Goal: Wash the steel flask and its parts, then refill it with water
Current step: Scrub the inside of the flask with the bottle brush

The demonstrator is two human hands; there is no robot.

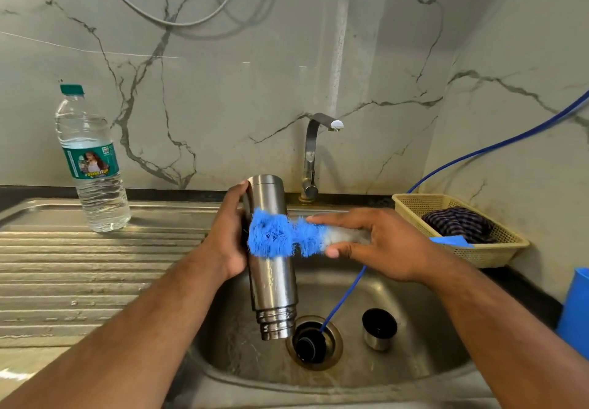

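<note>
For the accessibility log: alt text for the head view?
Over a steel sink, the left hand grips an uncapped steel flask mouth-down while the right hand holds a blue bottle brush against its side. Its cup lid and black stopper sit in the sink.

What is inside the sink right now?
In the sink lie a steel cup lid, a black stopper at the drain, and the end of a thin blue tube. The flask hides part of the basin floor behind it.

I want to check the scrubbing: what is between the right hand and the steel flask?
In the head view, a blue brush lies there: the right hand holds its pale end, and its bristles rest across the steel flask.
</note>
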